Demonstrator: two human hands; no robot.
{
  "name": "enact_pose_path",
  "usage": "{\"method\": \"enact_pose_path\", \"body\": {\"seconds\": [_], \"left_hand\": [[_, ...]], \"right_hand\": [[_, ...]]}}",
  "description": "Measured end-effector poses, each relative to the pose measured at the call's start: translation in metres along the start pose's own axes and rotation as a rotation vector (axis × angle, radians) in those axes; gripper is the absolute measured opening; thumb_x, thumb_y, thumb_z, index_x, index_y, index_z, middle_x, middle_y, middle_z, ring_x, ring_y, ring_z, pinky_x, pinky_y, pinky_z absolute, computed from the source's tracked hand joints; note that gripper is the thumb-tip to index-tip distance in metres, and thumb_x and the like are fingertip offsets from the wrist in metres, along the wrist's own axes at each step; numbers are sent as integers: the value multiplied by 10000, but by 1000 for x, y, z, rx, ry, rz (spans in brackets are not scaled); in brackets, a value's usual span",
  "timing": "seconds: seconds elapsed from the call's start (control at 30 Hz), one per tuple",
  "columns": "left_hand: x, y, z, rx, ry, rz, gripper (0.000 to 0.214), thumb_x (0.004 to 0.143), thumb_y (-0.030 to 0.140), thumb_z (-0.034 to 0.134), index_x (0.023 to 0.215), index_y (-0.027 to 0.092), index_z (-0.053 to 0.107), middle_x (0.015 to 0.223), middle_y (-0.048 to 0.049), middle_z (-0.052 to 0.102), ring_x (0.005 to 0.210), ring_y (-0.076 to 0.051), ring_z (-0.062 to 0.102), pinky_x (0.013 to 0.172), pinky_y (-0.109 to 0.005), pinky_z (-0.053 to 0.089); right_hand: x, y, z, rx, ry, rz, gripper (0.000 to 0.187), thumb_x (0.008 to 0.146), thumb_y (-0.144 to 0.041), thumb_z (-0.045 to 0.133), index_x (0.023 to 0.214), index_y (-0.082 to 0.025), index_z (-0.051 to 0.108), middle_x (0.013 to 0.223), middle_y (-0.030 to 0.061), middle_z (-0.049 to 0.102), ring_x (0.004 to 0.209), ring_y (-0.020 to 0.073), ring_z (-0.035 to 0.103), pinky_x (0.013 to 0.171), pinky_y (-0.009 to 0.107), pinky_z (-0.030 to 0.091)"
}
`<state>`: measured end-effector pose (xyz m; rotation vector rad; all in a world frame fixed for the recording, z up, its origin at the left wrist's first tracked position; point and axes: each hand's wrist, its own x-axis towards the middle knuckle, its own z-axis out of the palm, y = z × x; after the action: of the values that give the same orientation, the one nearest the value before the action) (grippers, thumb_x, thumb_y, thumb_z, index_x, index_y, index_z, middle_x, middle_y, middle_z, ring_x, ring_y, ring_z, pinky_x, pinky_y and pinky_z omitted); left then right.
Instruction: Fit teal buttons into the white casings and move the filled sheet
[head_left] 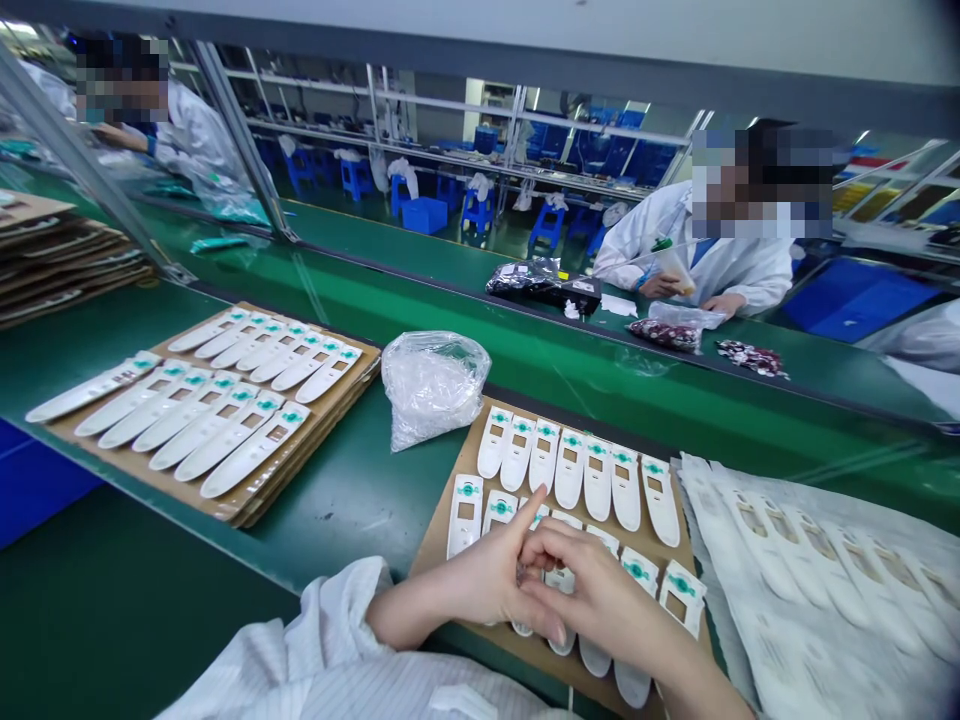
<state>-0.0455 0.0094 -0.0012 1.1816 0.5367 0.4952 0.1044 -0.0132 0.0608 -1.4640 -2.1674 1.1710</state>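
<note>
1. Many white plastic casings (568, 470), each with a small window and green mark, lay in rows on a cardboard sheet (439, 550) on the green bench (337, 500), near the person.
2. The left hand (480, 575) and right hand (600, 590) curled together above the casings, partly closed; whether they gripped anything could not be told.

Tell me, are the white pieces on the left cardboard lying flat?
Flat: the white pieces lie full length on the cardboard, side by side.

Left hand (480, 580), right hand (600, 595) over plastic casings (570, 475)
</note>
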Motion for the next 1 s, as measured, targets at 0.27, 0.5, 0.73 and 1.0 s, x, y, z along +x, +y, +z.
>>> {"method": "enact_pose_path", "body": {"seconds": [0.27,0.5,0.73,1.0], "left_hand": [[-3,3,2,15,-58,7,1361,429,271,837,1378,232,-137,795,22,501,587,-61,421,553,-188,351],[2,-8,7,-199,-112,-16,1344,422,238,844,1388,256,-90,927,-32,538,664,-68,483,604,-189,367],[0,4,7,-390,4,-46,568,652,414,702,1101,114,526,514,100,360,388,5,223,382,-162,145],[2,0,2,-392,211,-77,356,681,461,633,690,138,484,432,96,365,326,-1,184,346,-192,71]], "right_hand": [[-4,-3,0,145,8,-19,83,757,-113,489,744,-178,537,803,-3,542,696,96,535,637,208,421],[-3,-5,1,39,11,25,105,753,-141,494,654,-174,506,782,-3,540,696,110,509,604,218,383],[-6,18,-5,413,128,118,182,794,-312,507,686,-173,459,669,-21,456,651,111,431,610,234,353],[-4,25,3,279,195,111,174,820,-348,492,777,-180,496,684,-12,501,632,111,466,591,230,388]]}}
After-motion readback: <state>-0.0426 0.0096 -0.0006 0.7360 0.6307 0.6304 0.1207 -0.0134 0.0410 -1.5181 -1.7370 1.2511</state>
